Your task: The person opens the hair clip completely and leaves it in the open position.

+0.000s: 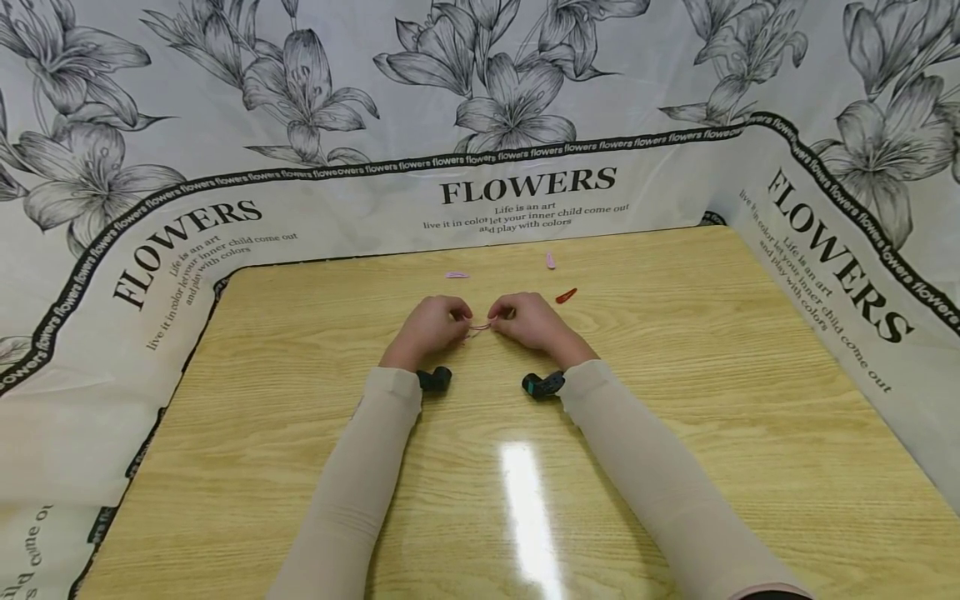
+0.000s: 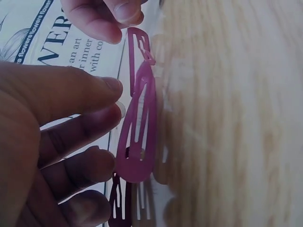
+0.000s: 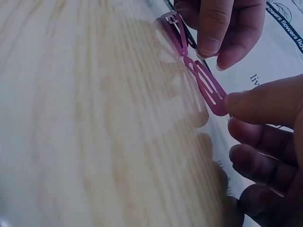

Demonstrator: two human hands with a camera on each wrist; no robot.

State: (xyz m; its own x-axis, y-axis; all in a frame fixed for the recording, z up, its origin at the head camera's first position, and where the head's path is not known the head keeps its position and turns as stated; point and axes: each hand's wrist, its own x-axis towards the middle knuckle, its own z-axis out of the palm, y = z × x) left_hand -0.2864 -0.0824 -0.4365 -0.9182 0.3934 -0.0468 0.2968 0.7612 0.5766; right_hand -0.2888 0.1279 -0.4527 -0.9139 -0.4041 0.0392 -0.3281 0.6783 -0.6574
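Reaching forward from the near edge of view, both forearms in pale sleeves (image 1: 660, 471) slant inward over the wood-grain tabletop (image 1: 247, 467), so that the left hand (image 1: 437, 325) and right hand (image 1: 528, 319) meet almost fingertip to fingertip near its middle. Each wrist bends slightly, knuckles up, with a small black device (image 1: 543, 384) on its inner side.

The right grip is grasping: thumb and index finger pinch the wide end of a pink hair clip (image 3: 221, 109), the other fingers loosely bent below. Its narrow tip meets that of a second pink clip (image 2: 135, 171), which lies at the left hand's fingertips. There the thumb and index finger are close together beside the clip's edge; whether this grip has hold of it, I cannot tell. Part of a darker clip (image 2: 127, 203) shows just beside the second one's wide end.

Beyond the hands, two lilac clips (image 1: 551, 262) lie apart on the tabletop, and a red clip (image 1: 566, 296) rests near the right hand.
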